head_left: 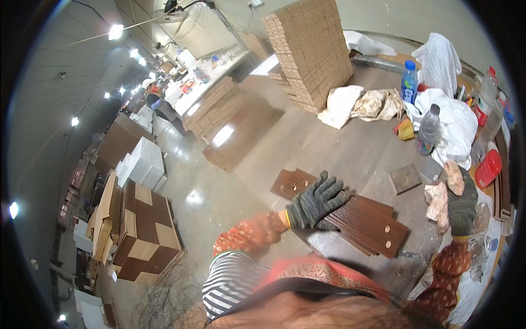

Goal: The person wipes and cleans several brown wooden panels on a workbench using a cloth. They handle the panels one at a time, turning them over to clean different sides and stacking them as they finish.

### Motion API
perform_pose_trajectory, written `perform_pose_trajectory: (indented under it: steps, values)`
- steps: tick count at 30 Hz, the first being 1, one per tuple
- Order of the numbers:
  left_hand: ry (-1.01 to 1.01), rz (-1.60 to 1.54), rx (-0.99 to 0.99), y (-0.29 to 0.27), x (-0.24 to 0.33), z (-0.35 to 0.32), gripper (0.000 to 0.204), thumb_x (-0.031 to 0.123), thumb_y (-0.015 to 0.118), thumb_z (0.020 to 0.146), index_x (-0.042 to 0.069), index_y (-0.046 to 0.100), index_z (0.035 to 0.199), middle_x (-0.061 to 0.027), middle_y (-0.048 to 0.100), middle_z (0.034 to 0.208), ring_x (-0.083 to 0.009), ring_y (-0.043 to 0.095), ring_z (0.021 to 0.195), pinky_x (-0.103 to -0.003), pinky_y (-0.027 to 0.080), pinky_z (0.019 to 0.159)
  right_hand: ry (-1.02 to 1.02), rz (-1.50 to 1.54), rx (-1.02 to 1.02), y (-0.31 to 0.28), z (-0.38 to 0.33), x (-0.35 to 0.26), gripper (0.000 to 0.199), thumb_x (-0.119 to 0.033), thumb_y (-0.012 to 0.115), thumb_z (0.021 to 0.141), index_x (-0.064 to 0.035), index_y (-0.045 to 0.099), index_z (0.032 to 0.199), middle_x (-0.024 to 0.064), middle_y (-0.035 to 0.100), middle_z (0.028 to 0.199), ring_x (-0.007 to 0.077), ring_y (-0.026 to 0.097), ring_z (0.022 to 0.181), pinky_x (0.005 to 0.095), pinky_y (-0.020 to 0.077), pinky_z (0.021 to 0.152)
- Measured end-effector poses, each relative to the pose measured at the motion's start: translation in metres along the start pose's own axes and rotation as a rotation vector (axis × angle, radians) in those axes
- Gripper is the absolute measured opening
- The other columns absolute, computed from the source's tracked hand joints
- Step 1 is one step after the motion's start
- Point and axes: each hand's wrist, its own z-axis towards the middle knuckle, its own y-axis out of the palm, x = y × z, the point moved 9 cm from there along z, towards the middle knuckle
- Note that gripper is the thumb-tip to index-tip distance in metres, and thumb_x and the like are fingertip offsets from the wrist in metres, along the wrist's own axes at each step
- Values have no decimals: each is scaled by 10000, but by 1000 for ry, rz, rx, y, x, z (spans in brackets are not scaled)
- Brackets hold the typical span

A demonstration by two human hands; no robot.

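Observation:
My left hand (318, 202), in a dark grey knit glove, lies flat with its fingers stretched over a fanned stack of dark brown wooden boards (366, 219). Round holes show near the ends of the boards. At the right side of the table, my right hand (462, 205), gloved the same way, is closed around a crumpled, stained pinkish-white rag (436, 204). Part of the rag sticks out above the fingers. Just left of that hand, a small grey-brown block (404, 179) sits on the table.
Behind the boards stand a tall stack of brown panels (309, 55) and stained cloths (378, 104). Bottles, including a blue-capped one (409, 82), and a red container (489, 169) crowd the right side with white cloth (452, 123). Stacked boards (145, 230) stand on the floor at left; a person (159, 104) is farther back.

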Motion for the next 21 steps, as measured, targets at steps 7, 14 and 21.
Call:
perform_pose_trajectory:
  steps: [7, 14, 21]
  values:
    - [-60, -79, -85, 9, -3, 3, 964, 671, 712, 797, 17, 485, 1468, -302, 500, 1465, -499, 478, 1355, -652, 266, 1204, 36, 405, 437, -48, -65, 102, 438, -165, 544, 1049, -2, 556, 1456, 102, 599, 1438, 166, 570, 1273, 262, 398, 1121]
    - [-107, -87, -230, 6, -4, 13, 1007, 636, 736, 784, -4, 439, 1503, -299, 494, 1469, -486, 474, 1361, -626, 283, 1201, -81, 104, 510, -20, -68, 67, 418, -262, 573, 1035, -37, 583, 1388, 105, 648, 1294, 206, 633, 1142, 336, 485, 1006]
    - [-114, -64, -199, 1, -4, 7, 955, 567, 760, 762, 49, 467, 1509, -252, 511, 1466, -449, 474, 1370, -577, 329, 1181, -80, -20, 119, -2, -18, 32, 394, -208, 630, 952, -34, 615, 1305, 114, 684, 1158, 252, 668, 1040, 372, 513, 932]
